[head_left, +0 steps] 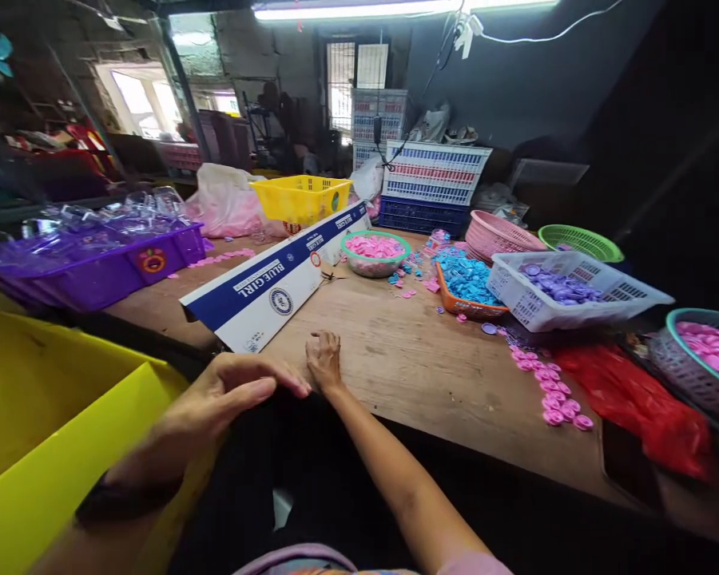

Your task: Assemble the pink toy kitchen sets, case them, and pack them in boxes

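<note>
My left hand (233,391) is held over the table's front edge, beside the yellow bin, with its fingers stretched out and nothing seen in them. On the wooden tabletop (395,351), my right hand (324,359) rests near the front edge with its fingers curled under; what they hold, if anything, is hidden. Just beyond both hands lies a long blue-and-white cardboard strip (281,279) lettered BLUE GIRL. A green-rimmed bowl (374,270) of small pink plastic pieces (375,245) stands farther back, past my right hand.
To the left are a yellow bin (113,415) and a purple crate (125,271) of clear plastic items. At right stand an orange basket (476,310) of blue pieces, a white basket (521,302) of purple ones, pink discs (554,387) and a red bag (641,407).
</note>
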Tool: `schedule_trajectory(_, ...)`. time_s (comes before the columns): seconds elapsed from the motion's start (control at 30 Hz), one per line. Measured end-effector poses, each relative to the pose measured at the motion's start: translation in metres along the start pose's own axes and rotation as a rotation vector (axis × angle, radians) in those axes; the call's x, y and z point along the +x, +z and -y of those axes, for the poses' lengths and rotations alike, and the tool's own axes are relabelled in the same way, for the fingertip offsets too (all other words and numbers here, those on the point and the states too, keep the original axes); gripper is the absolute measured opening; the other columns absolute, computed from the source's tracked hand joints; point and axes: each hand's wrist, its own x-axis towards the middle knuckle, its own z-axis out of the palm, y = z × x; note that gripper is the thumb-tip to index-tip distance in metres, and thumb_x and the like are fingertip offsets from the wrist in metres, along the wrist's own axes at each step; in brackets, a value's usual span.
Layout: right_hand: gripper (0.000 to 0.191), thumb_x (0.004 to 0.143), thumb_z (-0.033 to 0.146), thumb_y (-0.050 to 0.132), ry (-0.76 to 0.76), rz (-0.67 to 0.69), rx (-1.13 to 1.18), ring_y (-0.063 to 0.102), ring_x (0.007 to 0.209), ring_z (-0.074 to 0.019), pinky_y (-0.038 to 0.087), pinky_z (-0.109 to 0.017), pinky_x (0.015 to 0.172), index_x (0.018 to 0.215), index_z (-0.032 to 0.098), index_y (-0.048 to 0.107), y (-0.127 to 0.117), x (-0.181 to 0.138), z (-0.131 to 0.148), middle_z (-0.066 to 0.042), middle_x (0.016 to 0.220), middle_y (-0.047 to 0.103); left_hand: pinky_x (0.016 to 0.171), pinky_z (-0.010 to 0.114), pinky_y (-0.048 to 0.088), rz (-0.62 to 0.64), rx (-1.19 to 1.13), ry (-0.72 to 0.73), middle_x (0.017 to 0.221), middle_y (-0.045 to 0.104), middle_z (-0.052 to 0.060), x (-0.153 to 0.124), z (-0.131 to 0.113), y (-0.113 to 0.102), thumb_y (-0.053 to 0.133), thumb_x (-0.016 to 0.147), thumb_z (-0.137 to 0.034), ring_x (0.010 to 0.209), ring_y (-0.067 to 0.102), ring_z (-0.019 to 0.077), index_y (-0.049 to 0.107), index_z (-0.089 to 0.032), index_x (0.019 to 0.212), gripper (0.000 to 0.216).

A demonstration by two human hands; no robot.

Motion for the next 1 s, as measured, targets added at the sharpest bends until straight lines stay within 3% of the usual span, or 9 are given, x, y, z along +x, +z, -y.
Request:
schedule_trajectory(0.1, 0.016, 0.097, 0.018, 0.056, 0.030, -0.020, 0.007, 0.055, 0.116, -0.0278, 0.038, -0.043, 0.107, 0.112, 0.020, 0.061, -0.004, -0.002, -0.001, -0.011, 0.119, 0.067, 0.095, 0.037, 0.056, 0.163, 0.087, 0.000, 0.098, 0.082, 0.007, 0.025, 0.010, 0.016, 0.069, 0.085, -0.062, 0.097, 0.072, 0.0285, 0.083, -0.021, 0.094, 0.044)
schedule_trajectory(0.27, 0.019, 0.094, 0.015, 0.062, 0.086, -0.042, -0.037, 0.055, 0.117, -0.0282, 0.041, -0.041, 0.106, 0.112, 0.017, 0.064, -0.004, -0.003, -0.005, -0.011, 0.120, 0.067, 0.099, 0.035, 0.056, 0.356, 0.275, 0.064, 0.107, 0.081, 0.006, 0.053, 0.040, 0.029, 0.063, 0.093, -0.055, 0.102, 0.073, 0.0270, 0.082, -0.020, 0.105, 0.041)
schedule_trajectory(0.37, 0.023, 0.091, 0.012, 0.068, 0.108, -0.008, -0.075, 0.055, 0.121, -0.0284, 0.044, -0.041, 0.105, 0.112, 0.018, 0.066, 0.002, 0.000, -0.008, -0.010, 0.123, 0.067, 0.099, 0.035, 0.057, 0.383, 0.284, 0.065, 0.114, 0.080, 0.008, 0.070, 0.060, 0.035, 0.062, 0.094, -0.056, 0.108, 0.073, 0.0289, 0.081, -0.019, 0.109, 0.044)
schedule_trajectory(0.53, 0.018, 0.091, 0.008, 0.067, 0.088, 0.004, -0.139, 0.058, 0.121, -0.0245, 0.044, -0.041, 0.109, 0.106, 0.018, 0.069, -0.011, -0.006, -0.014, -0.009, 0.121, 0.069, 0.088, 0.039, 0.062, 0.403, 0.264, 0.089, 0.098, 0.082, 0.010, 0.099, 0.081, 0.052, 0.068, 0.081, -0.068, 0.094, 0.076, 0.0315, 0.083, -0.019, 0.093, 0.053)
schedule_trajectory(0.67, 0.023, 0.083, 0.009, 0.075, 0.059, -0.118, -0.135, 0.061, 0.121, -0.0239, 0.049, -0.037, 0.106, 0.102, 0.019, 0.069, -0.075, -0.048, -0.019, -0.008, 0.120, 0.068, 0.080, 0.038, 0.065, 0.459, 0.157, 0.124, 0.094, 0.082, 0.008, 0.126, 0.078, 0.078, 0.072, 0.074, -0.074, 0.087, 0.078, 0.0303, 0.081, -0.021, 0.092, 0.057)
schedule_trajectory(0.77, 0.021, 0.092, 0.006, 0.060, 0.220, -0.445, -0.234, 0.064, 0.117, -0.0216, 0.052, -0.034, 0.104, 0.105, 0.021, 0.068, -0.150, -0.107, -0.006, -0.009, 0.117, 0.067, 0.083, 0.039, 0.065, 0.512, 0.147, 0.143, 0.095, 0.082, 0.010, 0.141, 0.077, 0.109, 0.074, 0.070, -0.077, 0.090, 0.078, 0.0310, 0.079, -0.019, 0.093, 0.062)
schedule_trajectory(0.87, 0.017, 0.103, 0.019, 0.051, 0.317, -0.786, -0.484, 0.064, 0.115, -0.0217, 0.051, -0.036, 0.107, 0.108, 0.021, 0.067, -0.224, -0.191, 0.025, -0.010, 0.116, 0.066, 0.090, 0.038, 0.063, 0.679, 0.188, 0.204, 0.105, 0.081, 0.012, 0.140, 0.084, 0.145, 0.073, 0.076, -0.073, 0.101, 0.077, 0.0305, 0.078, -0.018, 0.101, 0.061)
schedule_trajectory(0.93, 0.021, 0.105, 0.022, 0.047, 0.483, -0.907, -0.710, 0.062, 0.120, -0.0238, 0.048, -0.039, 0.111, 0.111, 0.021, 0.067, -0.259, -0.257, 0.054, -0.012, 0.121, 0.065, 0.092, 0.038, 0.062, 0.827, 0.204, 0.278, 0.109, 0.080, 0.011, 0.129, 0.092, 0.166, 0.070, 0.081, -0.071, 0.103, 0.076, 0.0293, 0.077, -0.018, 0.107, 0.059)
schedule_trajectory(1.0, 0.026, 0.104, 0.023, 0.048, 0.805, -0.881, -0.905, 0.058, 0.128, -0.0289, 0.045, -0.045, 0.114, 0.122, 0.016, 0.066, -0.276, -0.317, 0.089, -0.019, 0.133, 0.061, 0.092, 0.038, 0.061, 0.984, 0.217, 0.365, 0.110, 0.080, 0.010, 0.114, 0.098, 0.181, 0.066, 0.086, -0.069, 0.103, 0.076, 0.0282, 0.076, -0.019, 0.109, 0.056)
